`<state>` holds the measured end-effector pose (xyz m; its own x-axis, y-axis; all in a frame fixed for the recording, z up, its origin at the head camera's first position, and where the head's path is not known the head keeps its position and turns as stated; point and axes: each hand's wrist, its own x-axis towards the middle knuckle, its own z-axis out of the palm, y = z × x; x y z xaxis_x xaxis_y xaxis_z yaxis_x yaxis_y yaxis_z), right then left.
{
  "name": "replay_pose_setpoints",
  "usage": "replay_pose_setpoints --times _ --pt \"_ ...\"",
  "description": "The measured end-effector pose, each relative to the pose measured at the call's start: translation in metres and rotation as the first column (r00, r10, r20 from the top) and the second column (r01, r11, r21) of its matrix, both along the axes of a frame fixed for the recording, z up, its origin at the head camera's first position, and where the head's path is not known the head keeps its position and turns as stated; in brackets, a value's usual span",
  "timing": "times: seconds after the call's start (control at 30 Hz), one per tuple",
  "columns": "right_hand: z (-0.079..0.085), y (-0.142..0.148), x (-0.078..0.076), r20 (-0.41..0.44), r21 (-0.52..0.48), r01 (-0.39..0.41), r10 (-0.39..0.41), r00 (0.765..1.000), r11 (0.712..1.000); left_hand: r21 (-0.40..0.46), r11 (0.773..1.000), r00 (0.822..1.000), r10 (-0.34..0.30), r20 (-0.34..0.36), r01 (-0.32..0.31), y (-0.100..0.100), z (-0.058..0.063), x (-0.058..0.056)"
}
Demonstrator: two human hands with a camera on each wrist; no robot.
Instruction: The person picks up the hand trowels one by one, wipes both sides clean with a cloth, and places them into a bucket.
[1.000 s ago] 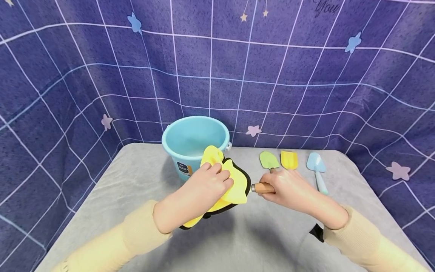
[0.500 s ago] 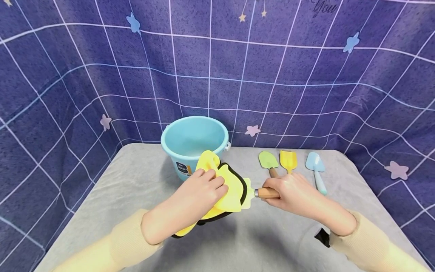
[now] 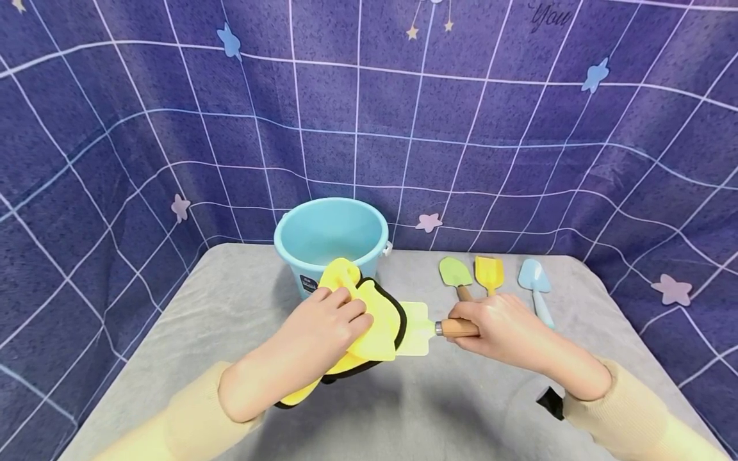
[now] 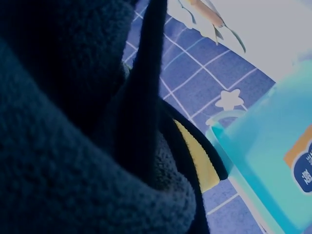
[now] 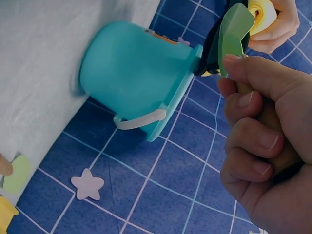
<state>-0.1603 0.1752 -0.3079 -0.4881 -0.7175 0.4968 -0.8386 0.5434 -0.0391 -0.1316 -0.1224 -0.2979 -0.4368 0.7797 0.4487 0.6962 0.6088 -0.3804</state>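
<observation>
In the head view my left hand (image 3: 323, 330) grips a bunched yellow cloth (image 3: 375, 323) with black edging, held in front of the bucket. My right hand (image 3: 501, 326) has its fingers curled round the wooden handle of a small trowel (image 3: 416, 330). The trowel's pale yellow-green blade points left, its tip end hidden behind the cloth. From the right wrist, the green blade (image 5: 236, 31) rises above my thumb, close to the cloth. A dark fleecy side of the cloth (image 4: 58, 146) fills much of the left wrist view, and my left fingers are out of sight there.
A light blue bucket (image 3: 334, 221) stands at the back left of the grey-covered table (image 3: 230, 333). Towards the back right lie a green trowel (image 3: 455, 272), a yellow scoop (image 3: 489, 273) and a blue trowel (image 3: 535, 276). A small black piece (image 3: 551, 403) lies near my right sleeve.
My left hand has drawn the cloth left and slightly down, uncovering part of the trowel's blade. The right hand has shifted a little to the right with the trowel.
</observation>
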Motion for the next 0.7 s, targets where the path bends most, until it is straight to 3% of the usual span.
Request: replay_pose_setpoints --times 0.37,0.7 --pt "-0.002 0.008 -0.005 0.025 -0.006 -0.027 0.027 0.999 1.0 0.047 0.997 0.997 0.053 0.064 -0.056 -0.021 -0.004 -0.002" --pt "-0.004 0.014 -0.006 0.039 -0.025 -0.025 0.026 0.999 0.999 0.096 0.992 0.994 0.075 0.074 -0.082 -0.035 -0.006 -0.001"
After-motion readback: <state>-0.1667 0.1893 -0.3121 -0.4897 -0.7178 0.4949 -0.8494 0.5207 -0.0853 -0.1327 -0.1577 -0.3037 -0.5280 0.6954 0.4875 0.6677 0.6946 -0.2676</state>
